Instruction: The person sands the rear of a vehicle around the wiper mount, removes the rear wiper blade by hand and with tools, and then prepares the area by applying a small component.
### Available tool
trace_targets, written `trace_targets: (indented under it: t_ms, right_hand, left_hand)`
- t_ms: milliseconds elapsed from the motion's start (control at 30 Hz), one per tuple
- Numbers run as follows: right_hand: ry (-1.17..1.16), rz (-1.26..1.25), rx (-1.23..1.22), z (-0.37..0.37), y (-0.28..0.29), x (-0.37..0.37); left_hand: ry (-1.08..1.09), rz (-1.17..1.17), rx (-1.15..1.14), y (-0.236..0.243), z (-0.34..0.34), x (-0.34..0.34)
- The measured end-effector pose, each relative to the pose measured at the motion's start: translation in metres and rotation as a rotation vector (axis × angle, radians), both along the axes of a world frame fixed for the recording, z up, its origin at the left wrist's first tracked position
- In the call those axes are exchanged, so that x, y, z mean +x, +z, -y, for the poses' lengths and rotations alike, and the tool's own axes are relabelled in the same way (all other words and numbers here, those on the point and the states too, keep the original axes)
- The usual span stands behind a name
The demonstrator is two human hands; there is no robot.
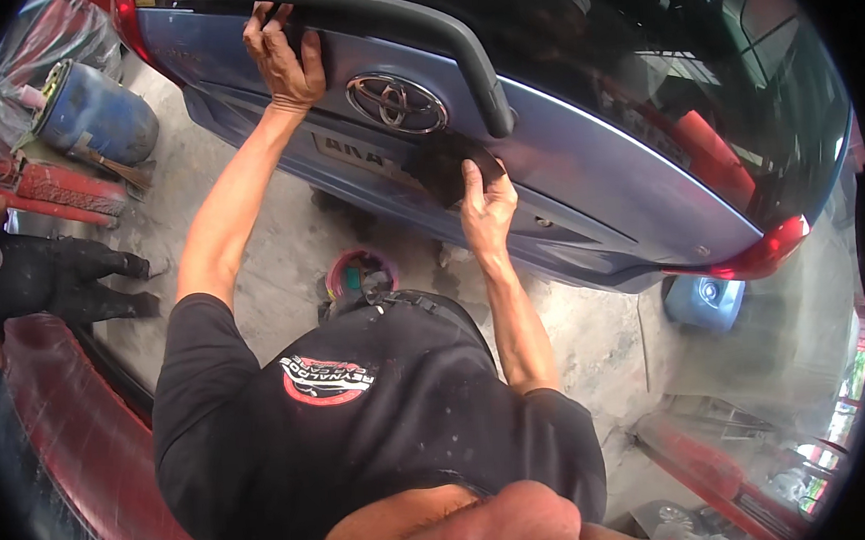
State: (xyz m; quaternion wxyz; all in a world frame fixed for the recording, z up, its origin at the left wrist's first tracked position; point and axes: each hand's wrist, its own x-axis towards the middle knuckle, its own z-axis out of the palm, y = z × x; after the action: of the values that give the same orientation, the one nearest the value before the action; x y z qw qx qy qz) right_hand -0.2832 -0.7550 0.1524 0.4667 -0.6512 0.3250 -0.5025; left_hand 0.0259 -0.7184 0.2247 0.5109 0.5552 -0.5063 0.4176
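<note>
the person is wearing a black short-sleeved shirt (393, 423), with small pale specks dotting its front. a round print (326, 380) is sitting on the left of the chest, mixing red, white and black, a red band curving along its near edge. the left sleeve (206, 356) and right sleeve (560, 442) are ending near the elbows; the left hand (288, 71) and right hand (488, 206) are showing bare.

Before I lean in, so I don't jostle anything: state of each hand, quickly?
Left hand: fingers bent at the black trim; grip cannot be told.
Right hand: closed on a dark object, kind unclear.
</note>
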Motion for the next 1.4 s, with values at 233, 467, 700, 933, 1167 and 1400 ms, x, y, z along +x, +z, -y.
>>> trace_targets:
  t_ms: [233, 467, 700, 933, 1167, 1400]
  right_hand:
    - [0.141, -0.035, 0.035, 0.003, 0.010, -0.022]
    - [0.212, 0.067, 0.284, -0.006, -0.032, -0.023]
    - [0.194, 0.104, 0.296, -0.008, -0.029, 0.000]
    - [0.156, 0.213, 0.283, -0.014, -0.024, 0.013]
    - [0.128, 0.318, 0.300, -0.019, -0.029, 0.024]
    - [0.192, 0.030, 0.180, -0.001, -0.019, 0.005]
  left_hand:
    - [0.103, 0.020, 0.062, -0.004, -0.001, 0.007]
    - [0.118, 0.034, 0.077, -0.005, 0.000, -0.001]
    - [0.121, 0.032, 0.081, -0.007, -0.002, -0.001]
    - [0.110, 0.014, 0.092, -0.007, -0.001, 0.000]
    - [0.134, 0.008, 0.105, -0.006, 0.001, -0.006]
    - [0.138, 0.001, 0.136, -0.007, -0.002, -0.006]
